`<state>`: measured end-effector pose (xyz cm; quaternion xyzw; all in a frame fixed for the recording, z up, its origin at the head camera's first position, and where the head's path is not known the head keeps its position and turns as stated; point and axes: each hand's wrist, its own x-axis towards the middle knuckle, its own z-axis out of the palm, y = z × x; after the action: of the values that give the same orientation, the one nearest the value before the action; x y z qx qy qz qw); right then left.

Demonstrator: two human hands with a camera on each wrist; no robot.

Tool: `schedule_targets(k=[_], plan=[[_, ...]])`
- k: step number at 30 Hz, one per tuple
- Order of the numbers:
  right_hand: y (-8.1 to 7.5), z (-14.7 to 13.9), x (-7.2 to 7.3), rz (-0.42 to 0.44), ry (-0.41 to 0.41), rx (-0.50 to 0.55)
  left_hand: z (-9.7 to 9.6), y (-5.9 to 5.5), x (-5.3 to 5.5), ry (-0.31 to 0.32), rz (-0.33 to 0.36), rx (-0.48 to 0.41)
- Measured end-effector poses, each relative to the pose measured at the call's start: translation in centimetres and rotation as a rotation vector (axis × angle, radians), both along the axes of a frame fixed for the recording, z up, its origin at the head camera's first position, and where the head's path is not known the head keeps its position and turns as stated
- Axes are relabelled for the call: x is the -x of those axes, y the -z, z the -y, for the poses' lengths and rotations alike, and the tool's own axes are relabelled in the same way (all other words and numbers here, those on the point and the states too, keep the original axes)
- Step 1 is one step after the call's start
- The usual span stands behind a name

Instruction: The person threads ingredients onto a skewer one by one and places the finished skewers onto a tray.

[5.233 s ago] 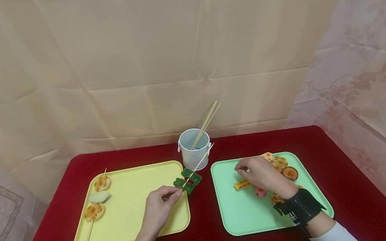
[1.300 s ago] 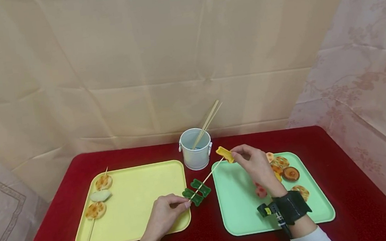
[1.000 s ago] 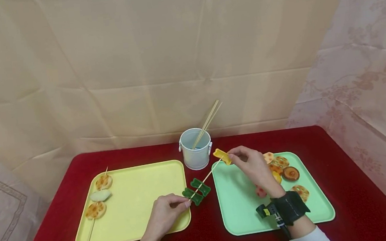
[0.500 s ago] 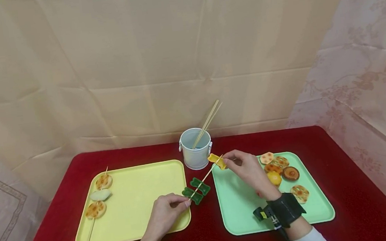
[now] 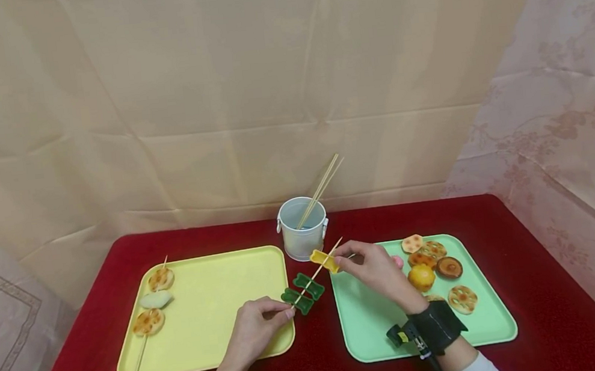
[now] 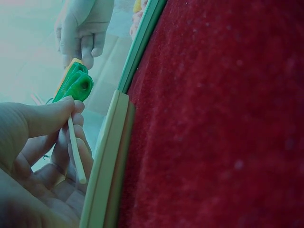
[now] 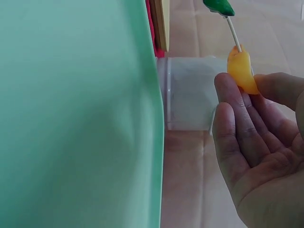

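Note:
My left hand (image 5: 253,332) pinches the lower end of a thin wooden skewer (image 5: 318,272), which slants up to the right. Threaded near the fingers are two green pepper pieces (image 5: 308,286); in the left wrist view the skewer's blunt end (image 6: 76,154) sticks out below the thumb. Higher on the same skewer sits a yellow pepper piece (image 5: 320,258), with the skewer's tip showing past it. Thumb and fingers of my right hand (image 5: 376,271) pinch this yellow piece by its right end. A short bare stretch of skewer separates yellow from green.
The yellow tray (image 5: 208,316) at left bears a skewer with two browned round slices (image 5: 148,322) and a pale green piece (image 5: 156,299). On the green tray (image 5: 367,329) lie several toy-like foods, including a mushroom cap (image 5: 449,267). A white bucket (image 5: 303,242) with skewers stands behind.
The right hand has taken the yellow pepper piece from the green tray, put it on the skewer's tip and slid it down-left toward the green pieces. The left hand has barely moved.

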<state>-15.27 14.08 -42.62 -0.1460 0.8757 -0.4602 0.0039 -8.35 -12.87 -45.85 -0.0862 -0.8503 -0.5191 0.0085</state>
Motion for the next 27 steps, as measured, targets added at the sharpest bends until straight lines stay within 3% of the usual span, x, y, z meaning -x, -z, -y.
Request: schedule_targets(k=[10, 27], plan=[[0.07, 0.26, -0.26, -0.011, -0.123, 0.01, 0.02, 0.05, 0.01, 0.0, -0.004, 0.011], [0.27, 0.67, -0.52, 0.001, -0.161, -0.01, 0.07, 0.03, 0.02, -0.006, -0.002, 0.029]])
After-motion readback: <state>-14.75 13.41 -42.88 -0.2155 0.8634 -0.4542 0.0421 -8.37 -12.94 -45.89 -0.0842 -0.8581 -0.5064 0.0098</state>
